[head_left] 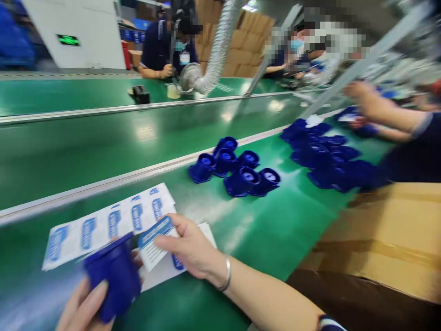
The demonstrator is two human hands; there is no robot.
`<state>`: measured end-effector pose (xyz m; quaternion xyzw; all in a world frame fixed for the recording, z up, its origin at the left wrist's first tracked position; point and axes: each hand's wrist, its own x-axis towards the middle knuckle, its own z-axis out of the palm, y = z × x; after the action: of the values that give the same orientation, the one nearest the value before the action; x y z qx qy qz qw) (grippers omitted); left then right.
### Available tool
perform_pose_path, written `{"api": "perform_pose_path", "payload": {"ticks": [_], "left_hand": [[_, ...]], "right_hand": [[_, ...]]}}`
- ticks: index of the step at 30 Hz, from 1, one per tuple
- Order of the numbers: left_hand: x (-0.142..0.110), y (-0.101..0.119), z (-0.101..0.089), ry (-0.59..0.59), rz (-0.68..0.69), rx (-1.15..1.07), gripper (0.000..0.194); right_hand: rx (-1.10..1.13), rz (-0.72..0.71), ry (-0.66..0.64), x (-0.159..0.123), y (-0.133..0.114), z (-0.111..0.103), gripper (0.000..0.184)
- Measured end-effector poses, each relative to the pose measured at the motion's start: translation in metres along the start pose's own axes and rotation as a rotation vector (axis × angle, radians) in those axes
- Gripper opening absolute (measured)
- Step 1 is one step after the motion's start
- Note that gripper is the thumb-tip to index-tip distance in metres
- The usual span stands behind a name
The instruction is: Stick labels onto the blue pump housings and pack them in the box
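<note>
My left hand is wrapped round a dark blue plastic cup-like part with a flat flange, held tilted near the front of the green table. Between the thumb and fingers of my right hand is a white label with a blue top band and small print. The label is close beside the blue part; I cannot tell whether they touch. Under and behind both hands lies a sheet of blue-and-white labels, with another sheet partly covered by my right hand.
Several blue cup-like parts stand ahead on the green work surface. More blue parts are heaped to the right, near a co-worker's arm. A cardboard box sits at the right edge. A person works across the bench by a silver duct.
</note>
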<state>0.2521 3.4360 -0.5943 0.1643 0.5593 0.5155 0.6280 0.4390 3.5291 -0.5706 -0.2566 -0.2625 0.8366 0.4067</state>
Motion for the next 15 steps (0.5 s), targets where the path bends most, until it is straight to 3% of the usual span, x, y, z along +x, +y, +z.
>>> {"api": "perform_pose_path", "payload": {"ticks": [3,8,15], "left_hand": [[-0.027,0.008,0.007,0.029,0.056,-0.114,0.081],[-0.026,0.007,0.022,-0.128,0.154,-0.148,0.065],[-0.033,-0.001,0.025,-0.133,0.295,-0.044,0.066]], "right_hand": [[-0.061,0.039,0.028,-0.011,0.002,0.001,0.037],[-0.156,0.077,-0.05,-0.027,0.006,0.006,0.031],[-0.248,0.078,-0.098,-0.037,0.016,0.009,0.032]]}}
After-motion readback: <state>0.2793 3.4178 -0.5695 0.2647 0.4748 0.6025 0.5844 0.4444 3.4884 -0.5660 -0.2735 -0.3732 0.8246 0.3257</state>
